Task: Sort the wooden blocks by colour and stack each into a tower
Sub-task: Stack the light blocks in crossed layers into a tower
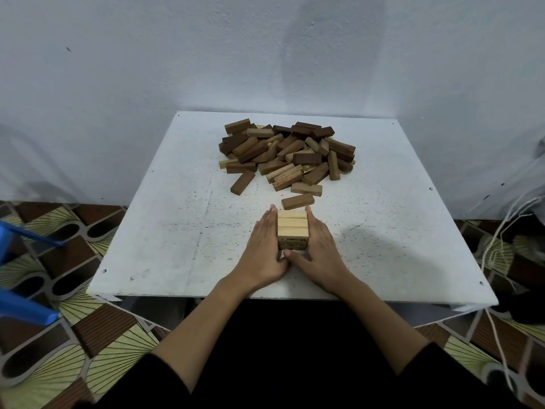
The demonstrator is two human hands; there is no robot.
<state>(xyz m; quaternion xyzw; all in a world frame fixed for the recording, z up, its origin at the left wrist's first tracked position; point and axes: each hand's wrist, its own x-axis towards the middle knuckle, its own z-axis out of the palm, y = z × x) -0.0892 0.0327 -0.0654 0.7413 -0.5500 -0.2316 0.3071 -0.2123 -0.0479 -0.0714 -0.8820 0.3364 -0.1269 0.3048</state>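
Blocks (287,156) lie in a loose heap on the far half of your worktop (177,231), dark brown, mid brown and pale ones mixed and crossing at all angles. Each is a plain rectangular bar of wood with squared ends, and the grain shows on the lighter faces. That worktop is a white square board, speckled with small dark flecks and scuffs, with screw heads near its edges; it stands against a pale wall (147,69) whose surface looks rough and matt.

Around the worktop you have a patterned floor (73,335) of brown and yellow-green shapes, a blue plastic piece (26,308) at your left, and pale cords (498,290) hanging at your right. None of these reaches the blocks.

Between the heap and you, a few strays lie apart from the rest: a dark block (242,182) angled at the left, a lighter one (306,189) to the right of it, and a brown block (298,201) just beyond your fingertips, near but not touching the tower.

Near the front middle stands your tower (292,231) of pale blocks, with a top layer of bars lying side by side and a darker-speckled face at the bottom toward you. Your left hand (262,246) lies flat against its left side and your right hand (321,246) against its right side, fingers (267,221) straight and pressed together, thumbs meeting in front of the tower's base on the worktop.
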